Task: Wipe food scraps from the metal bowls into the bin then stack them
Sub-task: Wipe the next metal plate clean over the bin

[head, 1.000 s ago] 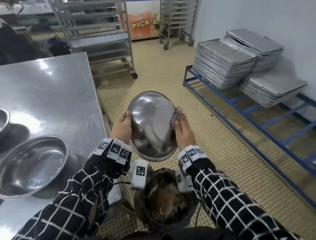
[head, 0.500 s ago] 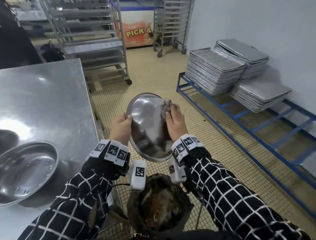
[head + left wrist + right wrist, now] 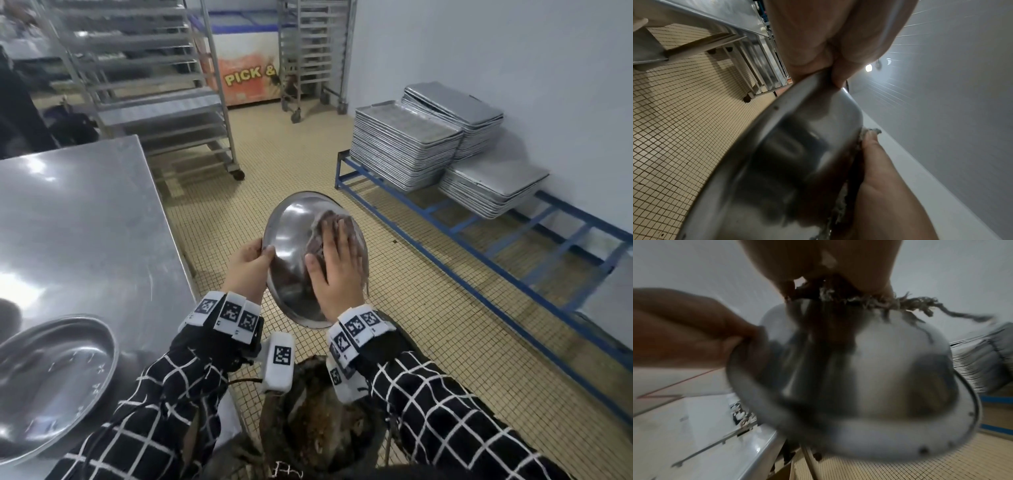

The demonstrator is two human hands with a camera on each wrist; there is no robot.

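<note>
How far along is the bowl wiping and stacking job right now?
Midway, with no stack in view. In hand: the left hand grips the rim of a tilted metal bowl above the bin, which already holds scraps, while the right hand presses a cloth inside it. Left: another bowl sits alone on the steel table, unstacked.

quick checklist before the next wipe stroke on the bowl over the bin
1. Left hand grips the bowl rim: ok.
2. Right hand presses the cloth flat inside the bowl: ok.
3. Bowl tilted towards the bin below: ok.
4. Bowl free of scraps: cannot tell, the hand and cloth cover part of it.
5. Second bowl waiting on the table for stacking: ok.
</note>
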